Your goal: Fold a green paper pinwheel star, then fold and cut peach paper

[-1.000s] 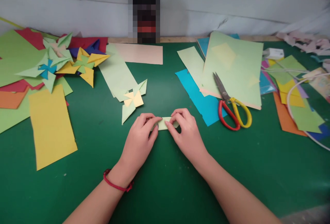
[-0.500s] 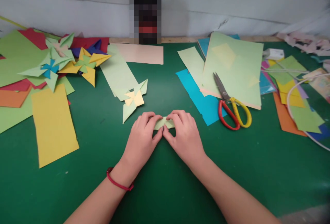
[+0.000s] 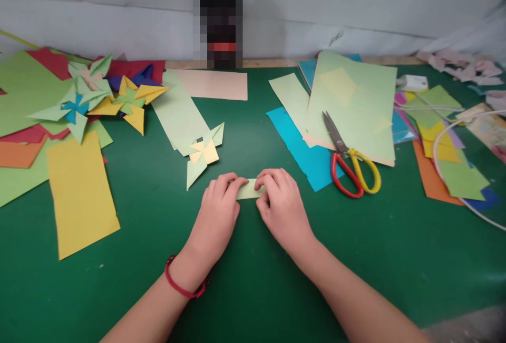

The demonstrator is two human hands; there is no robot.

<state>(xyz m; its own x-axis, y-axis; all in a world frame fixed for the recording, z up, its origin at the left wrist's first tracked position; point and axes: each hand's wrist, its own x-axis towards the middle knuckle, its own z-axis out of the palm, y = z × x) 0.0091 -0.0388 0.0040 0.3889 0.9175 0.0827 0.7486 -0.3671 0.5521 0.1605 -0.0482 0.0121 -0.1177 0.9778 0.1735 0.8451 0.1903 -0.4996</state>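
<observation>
Here, left fingers (image 3: 236, 184) and right fingers (image 3: 270, 179) in close pinches on a pale-green strip (image 3: 249, 189)

Muted, diffuse light leaves a faint shadow (image 3: 265, 24) on the wall (image 3: 356, 0), beside a coarsely pixelated patch (image 3: 217, 16).

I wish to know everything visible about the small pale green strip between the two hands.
The pale green strip looks like paper, narrow, with straight long edges. It lies crosswise at or just above the green table. The left hand and right hand touch its ends, partly hiding them; folds cannot be made out.
</observation>
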